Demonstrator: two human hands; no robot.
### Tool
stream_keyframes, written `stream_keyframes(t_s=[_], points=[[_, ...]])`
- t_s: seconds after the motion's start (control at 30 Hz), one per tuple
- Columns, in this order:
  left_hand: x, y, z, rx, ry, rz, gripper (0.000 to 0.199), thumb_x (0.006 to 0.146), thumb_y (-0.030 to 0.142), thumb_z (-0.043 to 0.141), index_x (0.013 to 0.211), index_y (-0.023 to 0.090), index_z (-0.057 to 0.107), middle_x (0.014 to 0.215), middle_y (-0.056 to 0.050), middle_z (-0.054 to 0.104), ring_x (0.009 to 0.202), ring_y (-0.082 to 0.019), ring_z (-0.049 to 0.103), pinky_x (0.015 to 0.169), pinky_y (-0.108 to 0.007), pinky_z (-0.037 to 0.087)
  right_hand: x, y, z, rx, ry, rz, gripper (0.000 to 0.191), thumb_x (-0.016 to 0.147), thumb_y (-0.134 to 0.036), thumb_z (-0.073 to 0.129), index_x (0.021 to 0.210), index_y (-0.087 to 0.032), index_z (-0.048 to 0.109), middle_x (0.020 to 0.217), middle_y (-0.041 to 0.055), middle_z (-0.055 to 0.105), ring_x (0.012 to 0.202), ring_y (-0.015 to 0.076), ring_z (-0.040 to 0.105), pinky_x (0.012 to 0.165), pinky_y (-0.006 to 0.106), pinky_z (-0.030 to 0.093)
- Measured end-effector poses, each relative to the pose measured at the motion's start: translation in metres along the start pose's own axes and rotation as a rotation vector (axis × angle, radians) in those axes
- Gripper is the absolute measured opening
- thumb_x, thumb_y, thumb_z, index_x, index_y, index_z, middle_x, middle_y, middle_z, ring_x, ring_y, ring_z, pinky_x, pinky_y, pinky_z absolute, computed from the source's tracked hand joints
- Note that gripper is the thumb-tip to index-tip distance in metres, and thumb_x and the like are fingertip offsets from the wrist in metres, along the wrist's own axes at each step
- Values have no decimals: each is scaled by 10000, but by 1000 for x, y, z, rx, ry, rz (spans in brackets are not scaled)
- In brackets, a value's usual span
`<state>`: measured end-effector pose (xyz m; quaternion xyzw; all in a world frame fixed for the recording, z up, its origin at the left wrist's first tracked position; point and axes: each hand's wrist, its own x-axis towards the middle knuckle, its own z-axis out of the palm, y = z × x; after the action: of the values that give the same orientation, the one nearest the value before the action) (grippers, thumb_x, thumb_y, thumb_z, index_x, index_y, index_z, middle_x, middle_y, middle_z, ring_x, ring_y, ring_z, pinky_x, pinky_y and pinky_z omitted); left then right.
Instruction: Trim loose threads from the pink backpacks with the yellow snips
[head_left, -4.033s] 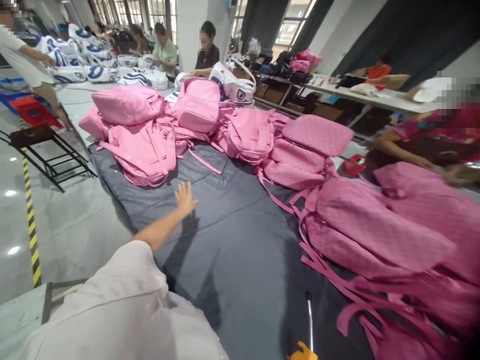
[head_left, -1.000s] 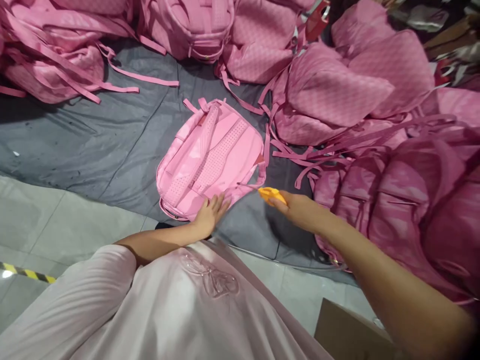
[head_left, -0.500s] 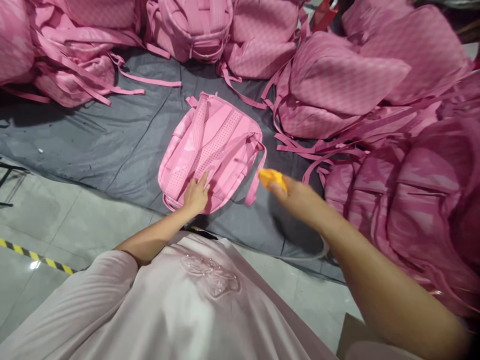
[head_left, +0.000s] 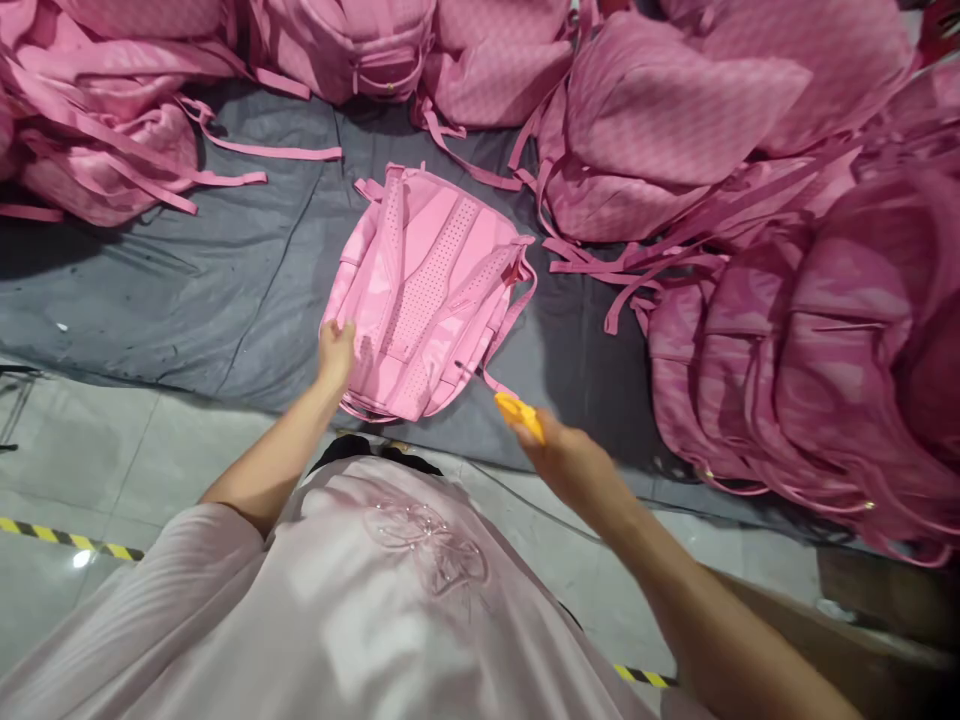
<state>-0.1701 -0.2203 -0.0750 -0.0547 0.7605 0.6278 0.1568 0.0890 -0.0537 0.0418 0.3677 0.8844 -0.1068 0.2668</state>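
A pink backpack (head_left: 427, 285) lies flat on the dark grey cloth, its dotted back panel and shoulder straps facing up. At its lower left edge, my left hand (head_left: 337, 352) is closed on the side of the backpack. My right hand (head_left: 559, 445) grips a yellow-handled tool (head_left: 519, 414) to the lower right of the backpack. The tool's thin dark tip points left toward the backpack's lower right side; whether it touches the fabric cannot be told.
Several pink backpacks (head_left: 675, 110) are heaped along the far side, and more (head_left: 832, 350) stand in a row at the right. Loose straps (head_left: 292, 152) trail over the grey cloth (head_left: 172, 290). A tiled floor with yellow-black tape (head_left: 67, 540) shows below the near edge.
My left hand has moved from the lower straps to the backpack's left edge and closed there. My right hand has come lower and slightly left with the tool. The right shoulder strap lies flatter.
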Motion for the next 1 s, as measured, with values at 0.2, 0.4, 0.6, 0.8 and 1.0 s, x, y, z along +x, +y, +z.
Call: stream_keyframes(t_s=[0.2,0.4,0.6,0.8,1.0], points=[[36,16,-11,-339,-68,-578,140,979,237,538,860,176,494,737,17,469,616,-73,520,630,-185,552,-10,-46,67,24,-105,97,392,1050,-442,342,1220,-170,568,892,121,749,837,280,727,593,283,384],[47,24,-20,-351,-268,-825,175,988,312,505,899,165,538,698,4,440,520,-71,442,427,-136,462,11,-90,92,75,-25,81,369,1055,-428,344,1205,-165,555,898,120,742,860,267,730,598,279,368],[43,17,-12,-590,-492,-963,253,993,337,503,840,139,541,624,1,529,423,-55,459,357,-119,395,23,-103,103,94,-4,100,356,1046,-420,373,1213,-169,564,874,101,736,862,264,726,607,275,378],[29,-10,9,-719,-690,-980,460,988,554,446,788,151,546,745,-74,670,528,-106,635,413,-151,469,24,-106,110,111,-7,67,359,1039,-416,392,1288,-203,541,914,87,745,874,262,721,631,277,382],[41,-21,1,-684,-808,-919,490,990,592,402,821,168,580,688,-22,687,440,-101,607,360,-167,415,16,-82,121,104,90,351,371,1052,-437,351,1245,-172,525,850,96,721,779,229,702,597,261,330]])
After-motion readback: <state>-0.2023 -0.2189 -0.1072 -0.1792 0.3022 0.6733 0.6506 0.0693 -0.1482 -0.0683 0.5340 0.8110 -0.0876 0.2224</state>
